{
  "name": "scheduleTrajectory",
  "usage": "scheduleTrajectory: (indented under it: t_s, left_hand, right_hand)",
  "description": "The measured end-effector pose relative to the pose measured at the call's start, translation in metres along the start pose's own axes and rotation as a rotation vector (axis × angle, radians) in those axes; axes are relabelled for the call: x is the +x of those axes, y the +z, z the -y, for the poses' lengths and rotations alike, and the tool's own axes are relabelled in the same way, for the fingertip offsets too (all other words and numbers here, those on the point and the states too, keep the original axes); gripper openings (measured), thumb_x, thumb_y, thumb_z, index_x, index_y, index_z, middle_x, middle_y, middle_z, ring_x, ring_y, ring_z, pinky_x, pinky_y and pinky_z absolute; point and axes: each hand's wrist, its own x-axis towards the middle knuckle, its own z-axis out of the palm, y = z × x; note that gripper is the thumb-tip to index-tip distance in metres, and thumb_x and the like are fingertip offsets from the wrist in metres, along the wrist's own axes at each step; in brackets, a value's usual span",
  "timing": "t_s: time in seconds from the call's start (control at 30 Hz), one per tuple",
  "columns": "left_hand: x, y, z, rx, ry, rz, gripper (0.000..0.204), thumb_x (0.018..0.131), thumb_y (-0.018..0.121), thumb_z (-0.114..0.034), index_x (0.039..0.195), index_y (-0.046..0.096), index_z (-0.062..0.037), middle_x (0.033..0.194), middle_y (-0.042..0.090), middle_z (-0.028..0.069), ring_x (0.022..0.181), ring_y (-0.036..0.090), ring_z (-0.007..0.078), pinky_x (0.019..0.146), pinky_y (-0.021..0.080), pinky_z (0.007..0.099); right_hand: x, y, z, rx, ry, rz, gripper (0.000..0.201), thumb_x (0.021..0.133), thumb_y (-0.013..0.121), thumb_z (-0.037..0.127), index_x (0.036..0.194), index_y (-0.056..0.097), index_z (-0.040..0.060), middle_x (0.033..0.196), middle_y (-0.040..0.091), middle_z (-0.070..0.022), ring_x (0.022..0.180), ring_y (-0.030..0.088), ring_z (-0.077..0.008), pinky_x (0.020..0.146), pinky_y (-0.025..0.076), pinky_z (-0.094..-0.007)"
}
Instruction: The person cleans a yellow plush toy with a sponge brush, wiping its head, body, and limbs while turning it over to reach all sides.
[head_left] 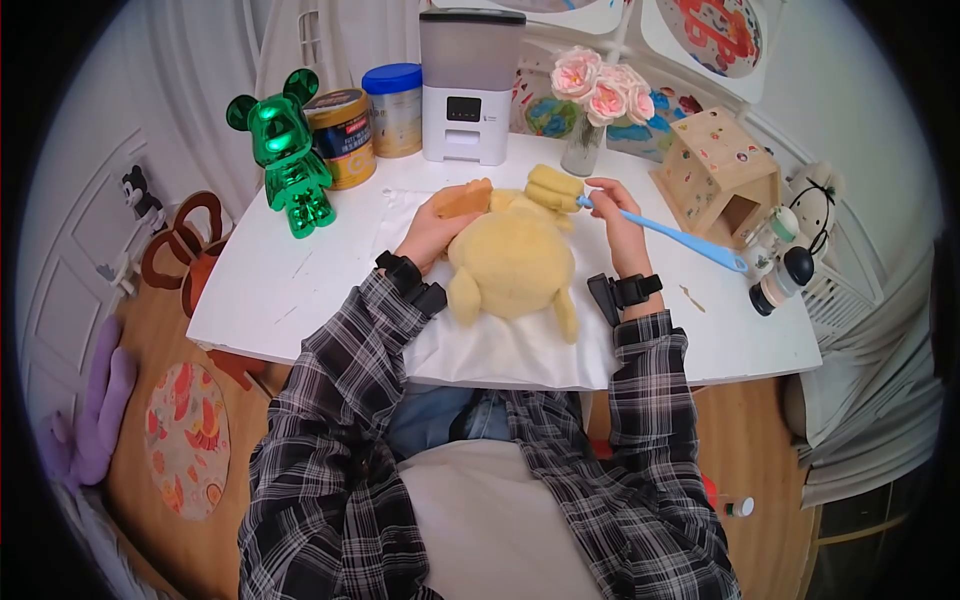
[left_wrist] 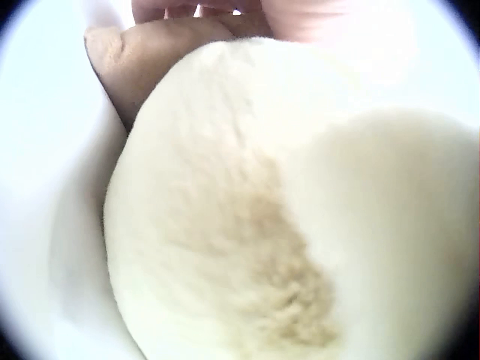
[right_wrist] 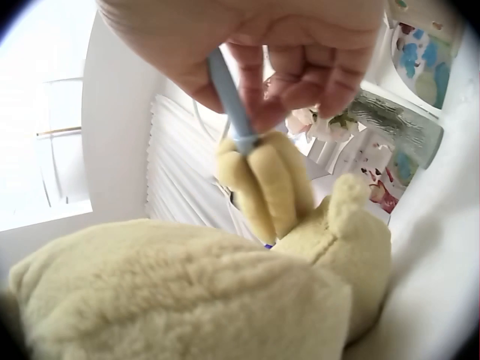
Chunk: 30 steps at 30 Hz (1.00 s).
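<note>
A pale yellow plush toy [head_left: 512,262] lies on a white cloth [head_left: 455,352] on the table, its body toward the person. My left hand [head_left: 432,232] grips an orange-brown piece [head_left: 465,199] at the toy's upper left; that brown piece [left_wrist: 154,56] also shows beyond the plush body in the left wrist view. My right hand [head_left: 622,226] pinches the blue handle [head_left: 680,236] of a tool close to its yellow padded head [head_left: 553,187]. In the right wrist view the padded head [right_wrist: 270,184] is against or just above the plush head [right_wrist: 352,247]; contact is unclear.
At the back stand a green bear figure [head_left: 283,145], two cans [head_left: 397,110], a white dispenser [head_left: 466,120] and pink roses [head_left: 606,90] in a glass vase [head_left: 582,148]. A wooden house [head_left: 715,165] and small bottles [head_left: 780,282] are at the right.
</note>
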Motion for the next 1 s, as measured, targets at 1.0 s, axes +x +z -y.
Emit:
scheduleTrajectory:
  t_s: [1.0]
  left_hand:
    - [0.004, 0.000, 0.006, -0.010, -0.046, 0.024, 0.059, 0.076, 0.076, -0.021, 0.124, 0.049, -0.0012, 0.115, 0.060, 0.0077, 0.104, 0.058, 0.0142, 0.089, 0.048, 0.0294]
  right_hand:
    - [-0.011, 0.024, 0.010, 0.160, -0.076, 0.195, 0.021, 0.094, 0.049, 0.009, 0.097, 0.064, -0.0045, 0.107, 0.060, -0.0114, 0.099, 0.060, -0.0187, 0.089, 0.050, -0.0309]
